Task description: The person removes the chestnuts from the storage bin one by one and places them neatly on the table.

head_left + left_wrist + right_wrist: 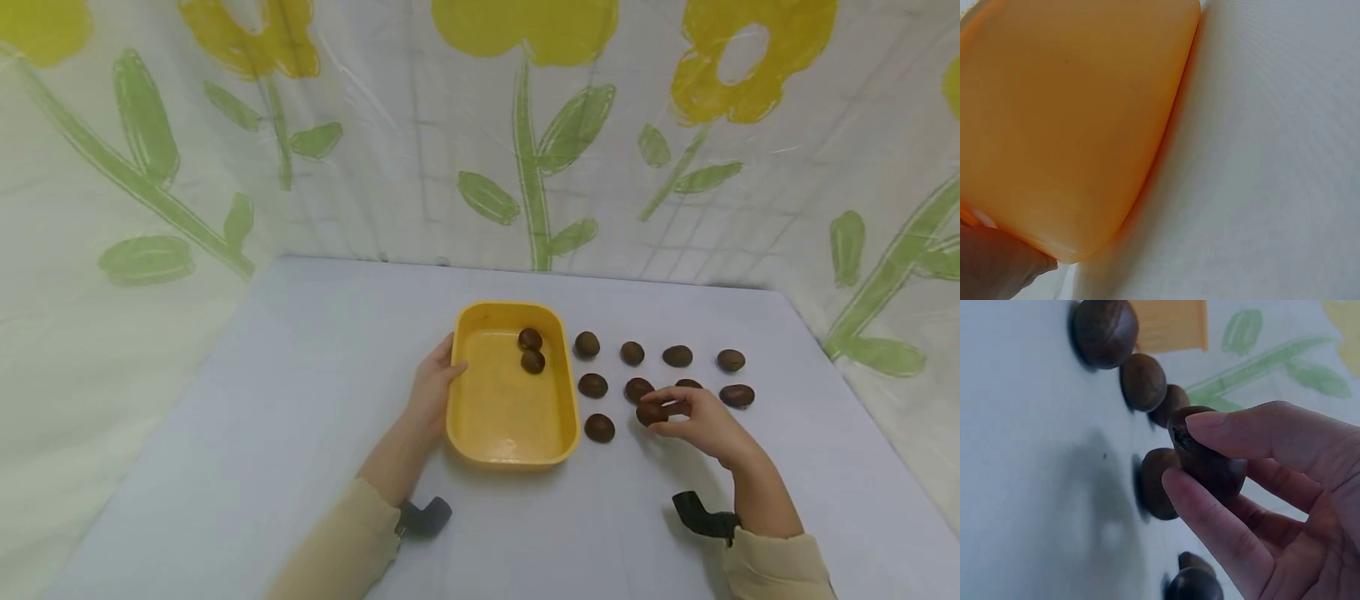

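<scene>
My left hand [432, 387] grips the left side of a yellow plastic tub [510, 461], its thumb over the rim. The left wrist view shows the tub's outer wall [1079, 125] close up. Two brown egg-shaped fruits [532, 361] lie in the tub's upper right part. My right hand [705, 421] pinches another dark brown egg-shaped fruit [1210, 456] between thumb and fingers. That fruit appears raised off the table, near a fruit [639, 390] in the middle row. A dark stem scar shows on its end in the right wrist view.
Right of the tub, several more brown fruits [677, 356] lie in rough rows. One fruit [599, 428] sits near the tub's lower right corner. All rest on a white table [300, 350]. A flower-printed curtain [390, 167] hangs behind it.
</scene>
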A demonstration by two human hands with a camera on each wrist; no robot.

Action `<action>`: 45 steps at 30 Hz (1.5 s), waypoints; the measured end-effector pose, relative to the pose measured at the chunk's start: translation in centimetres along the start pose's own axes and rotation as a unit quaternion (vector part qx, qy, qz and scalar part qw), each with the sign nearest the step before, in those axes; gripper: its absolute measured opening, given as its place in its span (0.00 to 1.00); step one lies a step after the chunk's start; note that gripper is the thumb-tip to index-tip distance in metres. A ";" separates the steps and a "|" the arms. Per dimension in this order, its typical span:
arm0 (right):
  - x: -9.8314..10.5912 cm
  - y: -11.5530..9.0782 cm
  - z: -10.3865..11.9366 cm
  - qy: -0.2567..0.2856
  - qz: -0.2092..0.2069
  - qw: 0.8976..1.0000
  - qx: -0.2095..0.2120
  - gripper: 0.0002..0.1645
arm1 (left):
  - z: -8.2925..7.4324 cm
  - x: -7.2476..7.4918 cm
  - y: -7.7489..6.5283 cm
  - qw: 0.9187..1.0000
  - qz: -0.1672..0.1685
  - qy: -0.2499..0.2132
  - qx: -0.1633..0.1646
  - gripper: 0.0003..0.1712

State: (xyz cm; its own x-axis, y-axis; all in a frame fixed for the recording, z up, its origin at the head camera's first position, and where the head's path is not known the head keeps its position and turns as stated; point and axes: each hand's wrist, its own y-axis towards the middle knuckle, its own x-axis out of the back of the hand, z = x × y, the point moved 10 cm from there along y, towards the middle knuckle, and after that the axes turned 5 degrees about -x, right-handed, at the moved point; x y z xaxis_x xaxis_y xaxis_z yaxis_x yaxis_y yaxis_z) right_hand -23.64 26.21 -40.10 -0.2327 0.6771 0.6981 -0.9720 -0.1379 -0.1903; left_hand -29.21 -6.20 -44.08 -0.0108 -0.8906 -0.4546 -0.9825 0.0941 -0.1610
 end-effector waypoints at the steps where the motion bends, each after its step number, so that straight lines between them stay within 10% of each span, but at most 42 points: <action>1: -0.1 0.0 -0.2 0.003 0.003 1.000 0.003 0.23 | -0.1 0.0 0.0 1.000 0.002 0.003 -0.001 0.35; 23: -1.7 0.3 -0.8 -0.040 0.038 0.998 0.037 0.20 | -0.2 0.2 0.2 1.000 0.003 0.015 -0.009 0.34; 33: 0.1 -0.4 0.4 -0.064 -0.011 0.998 0.003 0.22 | -0.3 0.1 0.2 1.000 0.000 0.016 -0.015 0.34; 45: 0.8 1.9 6.1 -0.055 -0.024 0.997 0.038 0.26 | -0.1 0.1 0.3 1.000 0.004 0.003 -0.014 0.34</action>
State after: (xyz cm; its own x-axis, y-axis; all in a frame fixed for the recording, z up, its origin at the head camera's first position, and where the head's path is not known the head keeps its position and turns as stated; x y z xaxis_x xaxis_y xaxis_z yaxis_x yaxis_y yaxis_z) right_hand -25.88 22.07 -35.71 -0.1831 0.6017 0.7774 -0.9810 -0.1633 -0.1046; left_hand -29.55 -6.26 -44.12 -0.0190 -0.8922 -0.4512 -0.9871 0.0885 -0.1334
